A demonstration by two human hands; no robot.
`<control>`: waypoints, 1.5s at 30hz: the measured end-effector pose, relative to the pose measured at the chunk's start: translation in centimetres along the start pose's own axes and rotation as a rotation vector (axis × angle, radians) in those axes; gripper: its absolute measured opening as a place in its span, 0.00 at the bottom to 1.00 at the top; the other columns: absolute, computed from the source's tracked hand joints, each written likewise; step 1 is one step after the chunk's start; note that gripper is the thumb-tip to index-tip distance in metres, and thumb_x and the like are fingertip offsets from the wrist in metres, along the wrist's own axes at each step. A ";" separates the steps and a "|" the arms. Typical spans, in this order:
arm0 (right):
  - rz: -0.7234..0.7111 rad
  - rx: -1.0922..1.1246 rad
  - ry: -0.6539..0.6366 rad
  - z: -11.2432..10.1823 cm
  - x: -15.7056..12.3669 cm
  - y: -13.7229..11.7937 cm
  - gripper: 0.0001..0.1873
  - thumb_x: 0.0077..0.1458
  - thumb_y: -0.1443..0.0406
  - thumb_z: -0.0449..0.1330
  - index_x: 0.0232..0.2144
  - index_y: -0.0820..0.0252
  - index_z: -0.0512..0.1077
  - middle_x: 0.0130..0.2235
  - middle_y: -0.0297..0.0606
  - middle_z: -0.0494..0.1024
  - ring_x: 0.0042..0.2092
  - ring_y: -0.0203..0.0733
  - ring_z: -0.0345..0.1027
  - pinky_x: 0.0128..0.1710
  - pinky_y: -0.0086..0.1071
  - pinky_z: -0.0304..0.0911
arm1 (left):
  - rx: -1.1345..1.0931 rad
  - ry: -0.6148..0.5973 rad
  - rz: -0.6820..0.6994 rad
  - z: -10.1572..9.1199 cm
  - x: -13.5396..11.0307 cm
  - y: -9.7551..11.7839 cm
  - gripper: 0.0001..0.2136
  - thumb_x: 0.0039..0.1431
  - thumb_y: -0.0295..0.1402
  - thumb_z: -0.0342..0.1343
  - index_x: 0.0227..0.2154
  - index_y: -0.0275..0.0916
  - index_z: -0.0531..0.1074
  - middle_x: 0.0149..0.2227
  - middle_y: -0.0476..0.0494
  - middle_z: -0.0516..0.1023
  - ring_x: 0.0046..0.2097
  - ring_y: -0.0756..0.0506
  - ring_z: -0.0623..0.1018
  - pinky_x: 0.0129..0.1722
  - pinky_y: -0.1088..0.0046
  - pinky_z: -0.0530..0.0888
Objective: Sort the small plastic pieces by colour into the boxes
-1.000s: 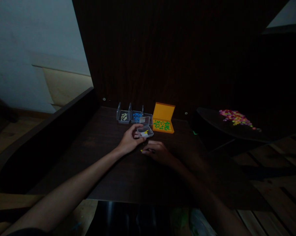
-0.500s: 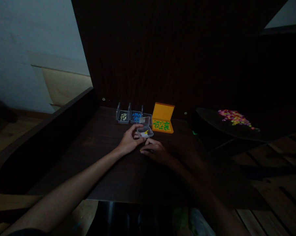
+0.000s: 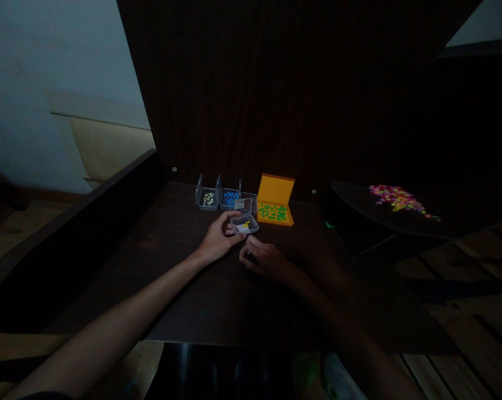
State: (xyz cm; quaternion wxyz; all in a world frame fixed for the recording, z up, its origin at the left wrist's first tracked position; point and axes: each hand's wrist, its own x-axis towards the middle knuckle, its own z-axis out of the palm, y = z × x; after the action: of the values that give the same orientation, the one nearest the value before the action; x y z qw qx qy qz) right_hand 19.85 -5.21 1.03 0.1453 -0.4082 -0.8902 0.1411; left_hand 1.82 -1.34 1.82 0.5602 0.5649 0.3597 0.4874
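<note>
My left hand [image 3: 220, 238] grips the side of a small clear plastic box [image 3: 251, 228] whose lid [image 3: 243, 205] is swung up. Inside that box lie a few small yellow pieces [image 3: 246, 224] and a whitish slip. Just below and to the right, my right hand [image 3: 262, 255] is held low over the table with its fingers curled. A tiny yellow piece [image 3: 240, 256] shows at its fingertips. Behind the hands, one clear box [image 3: 209, 206] holds pale pieces and another holds blue pieces [image 3: 231, 198]. An orange box [image 3: 290, 221] with its lid up contains green pieces [image 3: 272, 211].
A dark wooden table [image 3: 184, 311] lies under the hands, with a tall dark panel [image 3: 242, 100] behind it and a raised side board [image 3: 80, 222] on the left. Pink and yellow pieces [image 3: 401, 200] are heaped on a dark curved surface at the right.
My right hand's fingers have curled in slightly, with the tiny yellow piece still at the tips. My left hand keeps its hold on the clear box. The whole view has shifted a little.
</note>
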 end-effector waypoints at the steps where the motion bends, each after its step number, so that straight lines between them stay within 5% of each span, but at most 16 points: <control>1: -0.010 0.022 0.021 -0.3 -0.1 0.1 0.05 0.61 0.63 0.56 0.39 0.57 0.68 0.42 0.37 0.69 0.37 0.36 0.65 0.34 0.29 0.57 | -0.002 0.003 0.000 0.0 0.0 0.0 0.25 0.41 0.26 0.65 0.46 0.36 0.66 0.33 0.50 0.75 0.34 0.50 0.77 0.38 0.72 0.75; 10: 0.053 0.163 0.372 -3.5 -0.5 1.2 0.05 0.59 0.63 0.57 0.34 0.58 0.70 0.30 0.33 0.67 0.29 0.34 0.58 0.29 0.29 0.55 | 0.051 -0.087 -0.026 1.3 -1.3 -0.6 0.25 0.43 0.26 0.64 0.47 0.36 0.67 0.33 0.49 0.75 0.34 0.51 0.76 0.39 0.71 0.74; 17: 0.084 0.036 0.292 -3.1 -0.5 1.1 0.04 0.57 0.64 0.59 0.33 0.58 0.72 0.27 0.31 0.69 0.27 0.34 0.60 0.29 0.28 0.52 | 0.030 -0.228 -0.052 3.0 -2.7 -0.7 0.23 0.47 0.27 0.64 0.48 0.36 0.66 0.39 0.45 0.76 0.38 0.50 0.77 0.40 0.73 0.74; 30: 0.150 0.000 0.122 -3.5 -0.8 1.3 0.05 0.53 0.62 0.64 0.33 0.55 0.79 0.28 0.33 0.77 0.30 0.37 0.68 0.31 0.29 0.54 | 0.078 -0.276 -0.006 3.1 -3.2 -1.3 0.24 0.49 0.26 0.62 0.50 0.37 0.66 0.39 0.45 0.76 0.39 0.49 0.77 0.41 0.71 0.75; 45: 0.016 0.144 0.201 -4.3 -1.3 1.4 0.11 0.53 0.70 0.57 0.33 0.58 0.79 0.26 0.34 0.74 0.26 0.34 0.62 0.26 0.27 0.53 | 0.041 -0.262 -0.033 3.0 -3.1 -0.5 0.26 0.47 0.30 0.64 0.50 0.38 0.65 0.36 0.47 0.77 0.38 0.48 0.78 0.40 0.71 0.74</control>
State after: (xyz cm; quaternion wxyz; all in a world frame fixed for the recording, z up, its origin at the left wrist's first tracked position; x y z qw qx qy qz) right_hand 23.24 -4.75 4.22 0.2618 -0.4157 -0.8554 0.1643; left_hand 3.89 -5.09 1.13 0.5988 0.6292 0.3026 0.3925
